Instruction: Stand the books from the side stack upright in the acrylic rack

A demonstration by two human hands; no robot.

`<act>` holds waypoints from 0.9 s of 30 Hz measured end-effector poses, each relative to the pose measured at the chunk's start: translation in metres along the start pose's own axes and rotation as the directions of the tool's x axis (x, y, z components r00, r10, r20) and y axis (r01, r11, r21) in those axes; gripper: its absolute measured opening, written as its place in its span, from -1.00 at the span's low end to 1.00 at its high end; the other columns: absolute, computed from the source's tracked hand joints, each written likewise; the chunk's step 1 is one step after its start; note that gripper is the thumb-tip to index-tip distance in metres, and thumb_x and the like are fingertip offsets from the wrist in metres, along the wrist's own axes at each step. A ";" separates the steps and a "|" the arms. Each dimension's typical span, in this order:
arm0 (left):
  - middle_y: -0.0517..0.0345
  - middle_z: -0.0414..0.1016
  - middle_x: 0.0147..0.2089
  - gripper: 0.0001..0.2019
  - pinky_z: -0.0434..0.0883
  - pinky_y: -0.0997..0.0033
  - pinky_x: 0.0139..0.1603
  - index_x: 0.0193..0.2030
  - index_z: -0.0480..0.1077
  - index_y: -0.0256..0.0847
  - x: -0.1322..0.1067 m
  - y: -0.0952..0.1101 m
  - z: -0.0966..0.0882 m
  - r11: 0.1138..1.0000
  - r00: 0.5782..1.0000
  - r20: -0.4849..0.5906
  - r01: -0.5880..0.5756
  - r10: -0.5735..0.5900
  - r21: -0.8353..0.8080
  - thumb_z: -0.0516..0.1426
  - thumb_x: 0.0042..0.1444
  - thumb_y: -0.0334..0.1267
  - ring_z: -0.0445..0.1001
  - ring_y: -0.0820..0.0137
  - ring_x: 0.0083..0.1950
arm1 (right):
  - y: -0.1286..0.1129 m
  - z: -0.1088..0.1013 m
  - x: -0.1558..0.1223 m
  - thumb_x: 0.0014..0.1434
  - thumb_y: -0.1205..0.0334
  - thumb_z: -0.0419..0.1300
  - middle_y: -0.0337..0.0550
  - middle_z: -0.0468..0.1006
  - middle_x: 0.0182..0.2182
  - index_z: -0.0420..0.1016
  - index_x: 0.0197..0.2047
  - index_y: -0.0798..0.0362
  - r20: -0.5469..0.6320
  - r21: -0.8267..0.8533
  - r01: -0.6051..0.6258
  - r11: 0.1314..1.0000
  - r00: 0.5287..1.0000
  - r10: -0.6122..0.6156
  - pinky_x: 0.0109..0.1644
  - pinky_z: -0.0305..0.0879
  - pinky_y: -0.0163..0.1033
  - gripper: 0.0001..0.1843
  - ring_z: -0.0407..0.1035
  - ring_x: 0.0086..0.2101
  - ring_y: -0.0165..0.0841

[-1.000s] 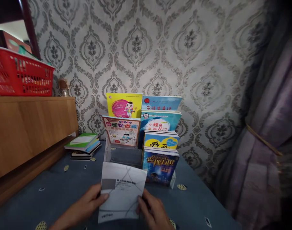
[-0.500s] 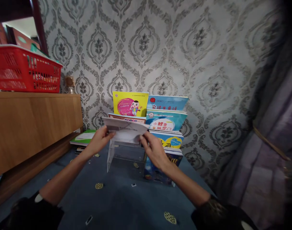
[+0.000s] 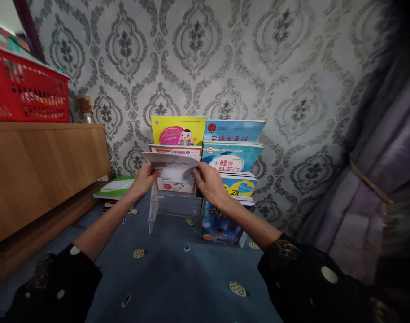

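A thin white-grey book (image 3: 173,160) is gripped at its two side edges, tilted so that its top leans towards me. My left hand (image 3: 144,181) is closed on its left edge, the thumb on the near face. My right hand (image 3: 210,181) pinches the right edge. The book is in front of the left column of a clear tiered stand (image 3: 153,211). Behind it rise a yellow book (image 3: 171,128) and a brown-bordered book (image 3: 157,148). Below it shows a printed panel (image 3: 178,185); whose book this is I cannot tell.
The stand's right column holds blue books (image 3: 237,130), with a dark blue one (image 3: 221,224) in front. To the left are a wooden cabinet (image 3: 46,166), a red basket (image 3: 40,94) and a green-white book (image 3: 115,186). A curtain (image 3: 356,215) hangs at right, before patterned wallpaper.
Both hands still hold the white-grey book. It has tilted or lifted slightly, so the printed panel below it now shows. The whole view has shifted a little.
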State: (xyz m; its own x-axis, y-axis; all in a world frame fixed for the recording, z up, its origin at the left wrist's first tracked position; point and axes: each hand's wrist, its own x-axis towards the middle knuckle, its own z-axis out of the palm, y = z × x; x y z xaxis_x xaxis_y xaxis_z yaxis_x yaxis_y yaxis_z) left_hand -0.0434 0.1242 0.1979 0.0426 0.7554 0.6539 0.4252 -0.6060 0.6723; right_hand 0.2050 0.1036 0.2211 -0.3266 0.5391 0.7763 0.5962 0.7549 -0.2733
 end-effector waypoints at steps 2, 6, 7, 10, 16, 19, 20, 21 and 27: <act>0.04 0.59 -0.18 -0.70 0.43 0.29 -0.07 -0.07 0.45 -0.28 0.000 -0.006 0.004 1.000 1.000 0.000 0.003 -0.003 0.025 0.18 0.11 -0.16 0.50 0.23 -0.14 | 0.000 0.000 0.000 0.25 0.28 -0.05 -0.06 0.48 -0.35 0.33 -0.32 0.01 -0.024 0.005 -0.008 1.000 1.000 0.008 -0.20 0.26 -0.16 -0.83 0.37 -0.30 -0.22; 0.08 0.57 -0.23 -0.76 0.43 0.30 -0.08 -0.10 0.44 -0.27 -0.004 -0.016 0.010 0.994 1.000 -0.009 0.010 -0.010 0.109 0.15 0.14 -0.20 0.50 0.25 -0.17 | -0.002 0.000 -0.002 0.26 0.30 -0.05 0.02 0.49 -0.28 0.38 -0.19 0.06 -0.083 -0.001 0.002 1.000 0.997 -0.002 -0.12 0.29 -0.08 -0.81 0.38 -0.23 -0.16; 0.09 0.57 -0.24 -0.78 0.42 0.30 -0.08 -0.11 0.43 -0.26 -0.006 -0.018 0.011 0.990 1.000 -0.015 0.014 -0.012 0.138 0.14 0.14 -0.21 0.49 0.25 -0.17 | -0.002 0.000 -0.003 0.26 0.31 -0.06 0.03 0.49 -0.26 0.39 -0.14 0.08 -0.092 -0.003 0.005 1.000 0.996 -0.006 -0.10 0.30 -0.05 -0.78 0.39 -0.21 -0.15; 0.11 0.53 -0.28 -0.84 0.40 0.27 -0.06 -0.15 0.41 -0.21 -0.013 -0.019 0.012 0.971 0.999 -0.044 0.029 -0.019 0.239 0.12 0.16 -0.24 0.47 0.22 -0.17 | -0.002 0.001 -0.006 0.27 0.30 -0.06 0.08 0.49 -0.21 0.38 0.06 0.16 -0.104 0.012 0.002 1.000 0.995 -0.001 -0.03 0.33 0.00 -0.65 0.40 -0.17 -0.13; -0.03 0.47 -0.23 -0.91 0.32 0.17 0.02 -0.28 0.35 -0.18 -0.018 -0.012 0.019 0.904 0.996 -0.083 0.047 -0.012 0.425 0.13 0.15 -0.22 0.45 0.08 -0.07 | 0.004 0.006 -0.011 0.27 0.33 -0.05 0.13 0.49 -0.11 0.29 0.22 0.20 -0.117 0.090 -0.021 0.996 0.993 0.032 0.06 0.36 0.03 -0.53 0.43 -0.08 -0.13; -0.01 0.47 -0.24 -0.94 0.33 0.19 -0.01 -0.26 0.34 -0.18 -0.015 -0.008 0.020 0.872 0.996 -0.086 0.059 -0.019 0.485 0.09 0.18 -0.26 0.46 0.10 -0.10 | 0.006 0.007 -0.012 0.29 0.32 -0.06 0.13 0.48 -0.07 0.26 0.27 0.19 -0.121 0.134 -0.009 0.991 0.992 0.025 0.10 0.36 0.03 -0.50 0.43 -0.04 -0.15; 0.00 0.48 -0.25 -0.94 0.33 0.21 -0.03 -0.25 0.34 -0.18 -0.014 -0.007 0.021 0.862 0.996 -0.088 0.065 -0.024 0.503 0.08 0.19 -0.27 0.47 0.12 -0.12 | 0.007 0.008 -0.012 0.28 0.32 -0.06 0.13 0.47 -0.06 0.25 0.28 0.19 -0.120 0.148 -0.006 0.989 0.993 0.024 0.11 0.37 0.04 -0.49 0.43 -0.04 -0.14; 0.02 0.48 -0.26 -0.94 0.34 0.22 -0.04 -0.25 0.34 -0.18 -0.013 -0.007 0.021 0.851 0.996 -0.089 0.071 -0.029 0.520 0.07 0.19 -0.27 0.47 0.14 -0.14 | 0.007 0.008 -0.013 0.28 0.32 -0.05 0.12 0.47 -0.06 0.26 0.28 0.18 -0.120 0.162 -0.005 0.987 0.992 0.025 0.11 0.37 0.06 -0.49 0.43 -0.04 -0.14; 0.00 0.53 -0.24 -0.91 0.35 0.27 -0.11 -0.22 0.37 -0.21 -0.014 -0.001 0.021 0.803 0.992 -0.113 0.111 -0.054 0.586 0.08 0.21 -0.26 0.50 0.17 -0.16 | 0.008 0.010 -0.015 0.27 0.33 -0.02 0.13 0.49 -0.07 0.28 0.27 0.16 -0.135 0.216 -0.007 0.976 0.990 0.037 0.10 0.41 0.10 -0.49 0.45 -0.05 -0.12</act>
State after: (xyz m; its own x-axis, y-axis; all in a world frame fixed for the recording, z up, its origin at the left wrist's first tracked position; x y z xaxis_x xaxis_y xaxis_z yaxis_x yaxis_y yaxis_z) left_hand -0.0252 0.1196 0.1812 -0.0833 0.7539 0.6517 0.8758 -0.2567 0.4088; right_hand 0.2072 0.1056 0.2015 -0.2022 0.5115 0.8351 0.4264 0.8137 -0.3952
